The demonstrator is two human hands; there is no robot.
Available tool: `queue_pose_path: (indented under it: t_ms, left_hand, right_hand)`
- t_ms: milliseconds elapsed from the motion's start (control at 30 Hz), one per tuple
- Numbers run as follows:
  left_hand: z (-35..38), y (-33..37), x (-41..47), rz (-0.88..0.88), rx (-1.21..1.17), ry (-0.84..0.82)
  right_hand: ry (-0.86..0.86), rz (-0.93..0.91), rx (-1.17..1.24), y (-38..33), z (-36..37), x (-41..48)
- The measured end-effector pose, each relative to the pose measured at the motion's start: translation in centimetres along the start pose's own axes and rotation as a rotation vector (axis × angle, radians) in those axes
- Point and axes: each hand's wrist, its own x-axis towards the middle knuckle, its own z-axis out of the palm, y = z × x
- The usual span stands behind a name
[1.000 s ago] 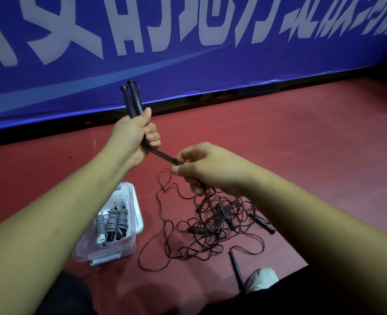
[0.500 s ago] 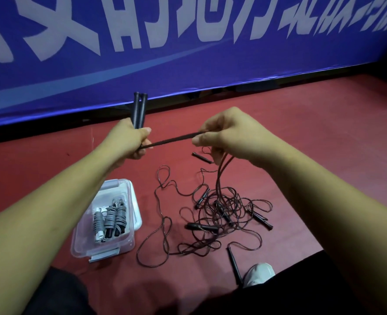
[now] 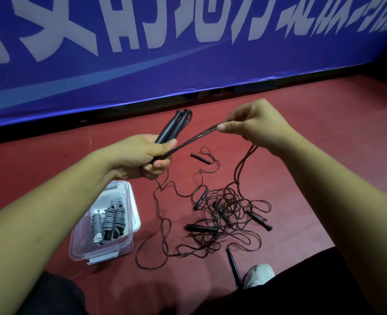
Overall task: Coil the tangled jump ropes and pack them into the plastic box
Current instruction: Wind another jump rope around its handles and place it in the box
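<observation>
Left hand point(image 3: 140, 155) grips paired handles point(image 3: 173, 128), tips up and away; right hand point(image 3: 253, 126) pinches the rope point(image 3: 197, 138) taut between them, slack dropping to the floor tangle point(image 3: 224, 214); box point(image 3: 129, 246) nearest left arm

The forearms point(image 3: 51, 212) are bare behind the left hand point(image 3: 140, 155) and right hand point(image 3: 256, 126). Below the right hand, black trousers point(image 3: 306, 285) and a white shoe point(image 3: 258, 275) are worn.

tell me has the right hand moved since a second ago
Yes. The right hand rose from just above the rope tangle toward the blue banner.
</observation>
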Motion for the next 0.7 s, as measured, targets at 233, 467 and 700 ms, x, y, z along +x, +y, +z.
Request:
queue_pose_path:
  t_ms: [233,467,700]
  left_hand:
    - [0.6,-0.5,0.0,0.029,0.281,-0.004]
    - [1.4,-1.8,0.6,-0.127,0.730,-0.048]
    - [3.0,-0.6,-0.9,0.049,0.913,-0.214]
  right_hand:
    - [-0.025,-0.010,-0.075,0.3,0.0,0.2]
    - [-0.048,-0.112,-0.190,0.2,0.4,0.8]
    - [-0.043,-0.096,-0.128,1.1,1.2,1.5]
